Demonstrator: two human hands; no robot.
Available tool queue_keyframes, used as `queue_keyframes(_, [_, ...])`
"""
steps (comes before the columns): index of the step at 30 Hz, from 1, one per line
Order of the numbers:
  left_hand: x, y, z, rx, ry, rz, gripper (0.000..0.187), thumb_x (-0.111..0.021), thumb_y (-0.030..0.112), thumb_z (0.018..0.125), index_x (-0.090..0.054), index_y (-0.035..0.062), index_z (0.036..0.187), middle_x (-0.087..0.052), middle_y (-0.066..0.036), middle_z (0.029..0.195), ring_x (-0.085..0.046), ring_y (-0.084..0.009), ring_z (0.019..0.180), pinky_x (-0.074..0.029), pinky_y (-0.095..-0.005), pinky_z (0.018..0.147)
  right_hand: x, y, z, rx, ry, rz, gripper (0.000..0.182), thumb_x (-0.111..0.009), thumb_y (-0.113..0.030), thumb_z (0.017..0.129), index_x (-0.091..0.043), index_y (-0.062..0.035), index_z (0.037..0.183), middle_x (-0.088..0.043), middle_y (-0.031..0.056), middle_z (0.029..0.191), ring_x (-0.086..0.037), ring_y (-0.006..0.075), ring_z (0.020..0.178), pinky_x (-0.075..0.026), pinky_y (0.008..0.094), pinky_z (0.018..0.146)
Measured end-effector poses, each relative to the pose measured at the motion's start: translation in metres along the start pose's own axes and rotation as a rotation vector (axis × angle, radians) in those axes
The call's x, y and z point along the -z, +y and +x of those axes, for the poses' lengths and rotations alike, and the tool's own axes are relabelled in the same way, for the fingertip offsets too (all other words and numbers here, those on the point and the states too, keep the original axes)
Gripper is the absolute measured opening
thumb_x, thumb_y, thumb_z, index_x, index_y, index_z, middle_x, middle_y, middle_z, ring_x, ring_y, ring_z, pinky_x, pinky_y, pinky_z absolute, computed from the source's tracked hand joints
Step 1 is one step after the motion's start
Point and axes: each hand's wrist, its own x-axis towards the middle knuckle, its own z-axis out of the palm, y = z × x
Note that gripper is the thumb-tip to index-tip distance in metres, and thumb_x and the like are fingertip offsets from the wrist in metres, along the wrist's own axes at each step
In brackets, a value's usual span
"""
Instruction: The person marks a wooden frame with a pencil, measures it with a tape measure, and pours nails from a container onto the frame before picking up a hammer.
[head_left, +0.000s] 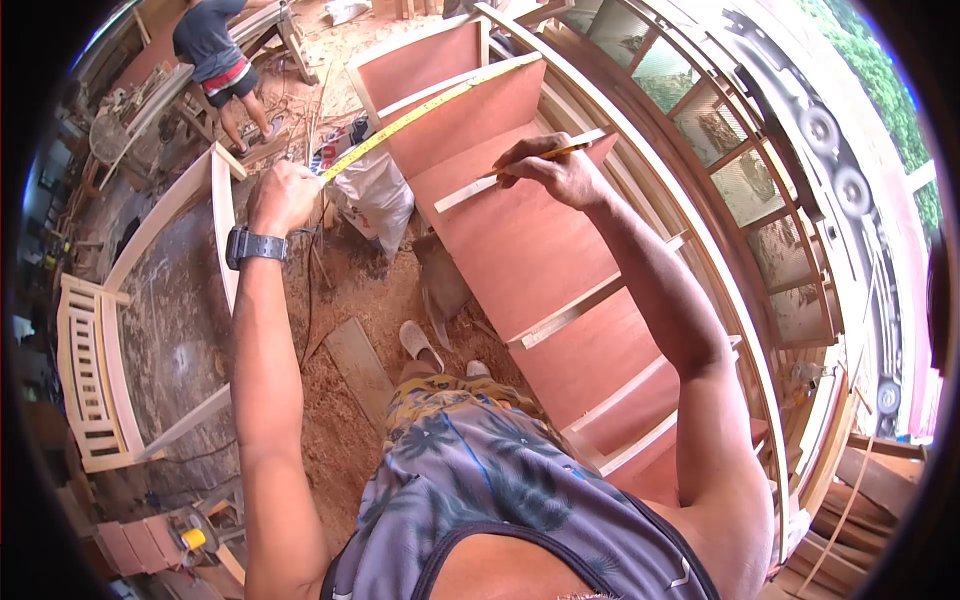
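While a bare left hand grips the near end of a narrow yellow measuring tape, a slackened hold could let the blade slip or sag, throwing off any reading. The tape's long axis slants away and rightward, pointing across the far part of a pinkish-red, pale-edged wooden frame. The right hand pinches a slim yellow pencil over the frame's panels.

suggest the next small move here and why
Perhaps bring the pencil in the right hand over to the yellow tape: the left hand holds the tape stretched out over the red-panelled frame, and the pencil is apart from it.
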Motion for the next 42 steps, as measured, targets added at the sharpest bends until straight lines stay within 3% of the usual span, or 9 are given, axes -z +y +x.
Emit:
queue_keyframes(7, [-0.005, -0.018, 0.059, 0.009, -0.059, 0.041, 0.022, -0.070, 0.026, 0.088, -0.080, 0.0063, 0.091, -0.073, -0.021, 0.089, -0.072, -0.0372, 0.084, -0.056, -0.0439, 0.078, -0.002, -0.006, -0.004, -0.064, 0.057, 0.006, 0.020, -0.062, -0.009, 0.094, -0.074, 0.0050, 0.101, -0.076, 0.0115, 0.089, -0.072, 0.0170, 0.087, -0.057, 0.0311, 0.083])
queue_keyframes(8, [-0.006, -0.023, 0.068, -0.112, -0.067, 0.089, 0.022, -0.070, 0.027, 0.090, -0.080, 0.0071, 0.090, -0.073, -0.020, 0.089, -0.072, -0.0362, 0.085, -0.056, -0.0443, 0.078, -0.003, -0.007, -0.005, -0.067, 0.051, 0.013, 0.020, -0.062, -0.009, 0.094, -0.074, 0.0049, 0.102, -0.076, 0.0113, 0.089, -0.072, 0.0168, 0.087, -0.057, 0.0311, 0.084])
queue_keyframes(10, [-0.013, -0.035, 0.080, -0.111, -0.067, 0.124, 0.023, -0.070, 0.027, 0.090, -0.080, 0.0066, 0.089, -0.073, -0.020, 0.089, -0.072, -0.0359, 0.085, -0.056, -0.0444, 0.078, -0.003, -0.007, -0.004, -0.071, 0.039, 0.029, 0.020, -0.062, -0.009, 0.095, -0.073, 0.0054, 0.103, -0.076, 0.0111, 0.089, -0.071, 0.0169, 0.087, -0.057, 0.0315, 0.084])
queue_keyframes(23, [-0.007, -0.023, 0.086, -0.114, -0.025, 0.090, 0.025, -0.068, 0.030, 0.086, -0.080, 0.0077, 0.084, -0.072, -0.022, 0.086, -0.071, -0.0399, 0.081, -0.056, -0.0478, 0.075, 0.002, -0.019, 0.007, -0.183, 0.034, 0.168, 0.020, -0.061, -0.008, 0.094, -0.072, 0.0070, 0.101, -0.075, 0.0133, 0.088, -0.073, 0.0186, 0.086, -0.057, 0.0317, 0.083])
queue_keyframes(24, [-0.009, -0.024, 0.085, -0.101, -0.026, 0.090, 0.025, -0.068, 0.030, 0.086, -0.080, 0.0077, 0.084, -0.072, -0.022, 0.086, -0.071, -0.0399, 0.081, -0.056, -0.0478, 0.075, 0.005, -0.026, 0.012, -0.202, 0.019, 0.122, 0.020, -0.058, -0.002, 0.092, -0.071, 0.0104, 0.101, -0.074, 0.0185, 0.091, -0.074, 0.0237, 0.086, -0.059, 0.0338, 0.083])
queue_keyframes(28, [-0.012, -0.030, 0.089, -0.089, -0.030, 0.079, 0.024, -0.069, 0.028, 0.087, -0.078, 0.0057, 0.086, -0.071, -0.024, 0.087, -0.070, -0.0407, 0.082, -0.055, -0.0463, 0.076, 0.029, -0.038, 0.060, -0.060, 0.021, -0.108, 0.023, -0.062, -0.011, 0.093, -0.074, 0.0067, 0.101, -0.075, 0.0161, 0.093, -0.074, 0.0219, 0.085, -0.060, 0.0344, 0.081])
queue_keyframes(31, [-0.019, -0.033, 0.086, -0.061, -0.012, 0.068, 0.025, -0.066, 0.027, 0.088, -0.077, 0.0050, 0.086, -0.070, -0.023, 0.085, -0.070, -0.0408, 0.079, -0.054, -0.0463, 0.072, 0.049, -0.004, 0.112, 0.095, 0.047, -0.044, 0.024, -0.062, -0.013, 0.093, -0.073, 0.0058, 0.102, -0.075, 0.0165, 0.092, -0.073, 0.0226, 0.085, -0.060, 0.0344, 0.080])
queue_keyframes(34, [-0.014, -0.026, 0.084, -0.040, -0.036, 0.052, 0.025, -0.063, 0.027, 0.086, -0.078, 0.0076, 0.084, -0.073, -0.021, 0.087, -0.070, -0.0418, 0.081, -0.057, -0.0495, 0.076, 0.050, 0.012, 0.154, 0.003, 0.070, 0.015, 0.023, -0.061, -0.010, 0.090, -0.072, 0.0073, 0.102, -0.074, 0.0162, 0.093, -0.073, 0.0232, 0.085, -0.058, 0.0343, 0.083])
queue_keyframes(42, [-0.022, -0.030, 0.082, -0.078, 0.012, 0.056, 0.025, -0.062, 0.028, 0.088, -0.078, 0.0082, 0.084, -0.072, -0.021, 0.085, -0.070, -0.0414, 0.081, -0.057, -0.0502, 0.075, 0.032, 0.051, 0.206, 0.011, 0.010, 0.136, 0.025, -0.057, -0.009, 0.090, -0.072, 0.0088, 0.099, -0.073, 0.0177, 0.088, -0.073, 0.0242, 0.079, -0.059, 0.0340, 0.084])
